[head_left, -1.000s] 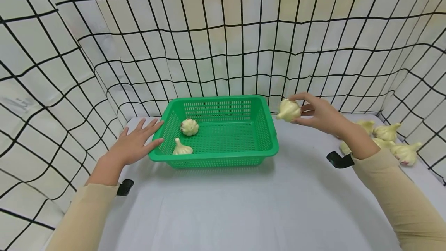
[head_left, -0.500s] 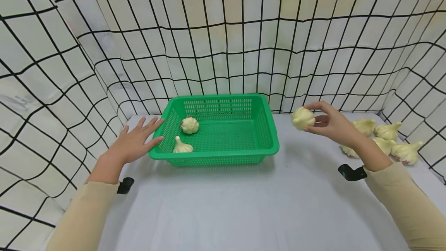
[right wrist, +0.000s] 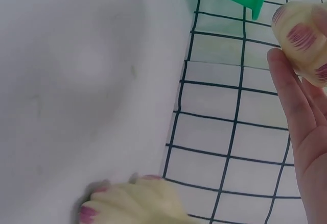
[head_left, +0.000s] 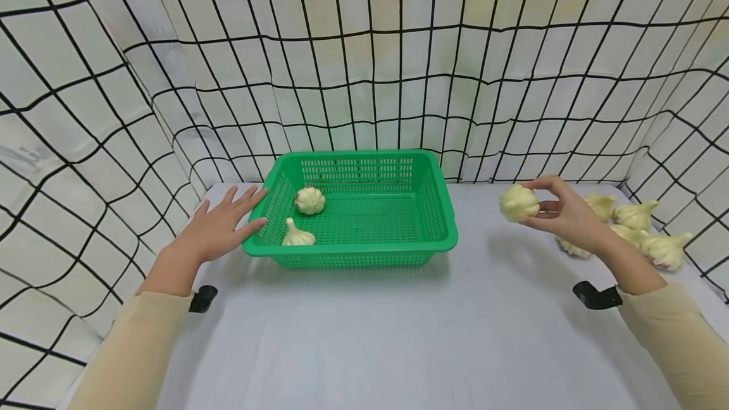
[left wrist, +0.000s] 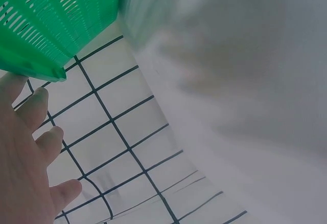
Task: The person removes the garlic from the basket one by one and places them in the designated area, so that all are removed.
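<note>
The right hand (head_left: 572,215) has a garlic bulb (head_left: 519,202) pinched at its fingertips, up off the white table (head_left: 353,334), well apart from the green basket (head_left: 364,249). More bulbs (head_left: 635,214) lie clustered by that wrist. Over at the basket's left rim, the left hand (head_left: 213,229) touches with fingers spread straight; two bulbs (head_left: 310,200) sit inside, near it.

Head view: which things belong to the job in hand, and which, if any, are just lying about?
In the job:
garlic bulb in the right hand
green basket, left hand at its rim
two bulbs inside it
likely the piled bulbs at right

Surroundings only, nothing looks stray:
white tabletop
black grid
black wrist pieces
</note>
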Available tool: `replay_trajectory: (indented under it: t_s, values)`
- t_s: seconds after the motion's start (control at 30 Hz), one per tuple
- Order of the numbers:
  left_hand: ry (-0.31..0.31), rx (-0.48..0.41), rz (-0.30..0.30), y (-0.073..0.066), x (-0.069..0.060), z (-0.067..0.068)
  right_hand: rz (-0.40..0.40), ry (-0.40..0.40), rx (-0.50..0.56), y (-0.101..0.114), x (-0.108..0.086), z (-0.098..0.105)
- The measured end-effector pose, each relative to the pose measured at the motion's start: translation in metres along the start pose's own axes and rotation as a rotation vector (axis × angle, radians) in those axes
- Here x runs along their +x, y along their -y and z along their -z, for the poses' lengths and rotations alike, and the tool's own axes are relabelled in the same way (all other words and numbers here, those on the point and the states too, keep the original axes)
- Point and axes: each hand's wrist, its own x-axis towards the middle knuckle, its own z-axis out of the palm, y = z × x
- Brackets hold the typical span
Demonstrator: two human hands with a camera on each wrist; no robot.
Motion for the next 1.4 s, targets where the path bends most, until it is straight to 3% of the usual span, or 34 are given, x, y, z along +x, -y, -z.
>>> replay_trajectory:
  t_s: [0.3,0.5,1.07,1.4]
  values:
    - [0.005,-0.002,0.002,-0.002,-0.001,0.0,-0.02,-0.005,-0.012,-0.017,-0.023,0.014]
    - [0.007,-0.008,0.003,-0.002,-0.003,0.0,0.015,0.006,-0.095,-0.028,-0.038,0.023]
    - [0.018,-0.013,0.009,-0.002,-0.004,0.004,-0.04,0.04,-0.228,-0.048,-0.069,0.043]
    - [0.013,0.0,0.001,-0.001,-0.001,0.002,-0.086,0.081,-0.209,-0.059,-0.085,0.053]
